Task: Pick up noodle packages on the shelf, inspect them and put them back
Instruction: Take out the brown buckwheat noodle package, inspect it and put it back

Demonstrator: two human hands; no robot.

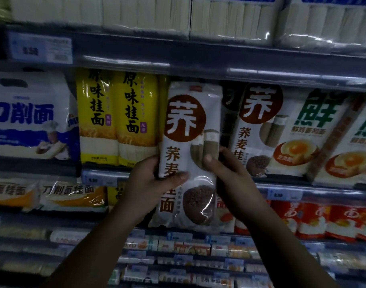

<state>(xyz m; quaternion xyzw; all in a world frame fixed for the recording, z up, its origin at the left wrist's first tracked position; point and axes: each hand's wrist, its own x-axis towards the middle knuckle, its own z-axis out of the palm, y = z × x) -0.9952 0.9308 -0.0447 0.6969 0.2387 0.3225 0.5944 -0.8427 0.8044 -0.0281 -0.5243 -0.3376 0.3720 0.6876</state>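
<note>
- Holding the pack (190,142) upright in front of the shelf, both hands are clamping it around its lower-middle, so most of its length is sticking up above the grip and a shorter bit is hanging below.
- The left hand (155,179) is wrapping the left edge, thumb lying across the front over the printed characters, fingers hidden behind.
- The right hand (230,175) is pinching the right edge, thumb pressing on the noodle picture, rest of the fingers tucked round the back.
- Long axis is running pretty much vertical, leaning a touch to the left at the bottom, front face looking straight at the camera.
- The gap (226,121) it presumably goes back into is sitting just up and to the right of the grip, a dark slot beside the matching twin pack (261,125).
- So I'm guessing the right hand is the nearer one for sliding it home, pushing away and slightly rightward while keeping it upright.
- Yellow packs (117,117) are standing just left of the grip, touching or nearly touching the pack's left edge; can't tell which.
</note>
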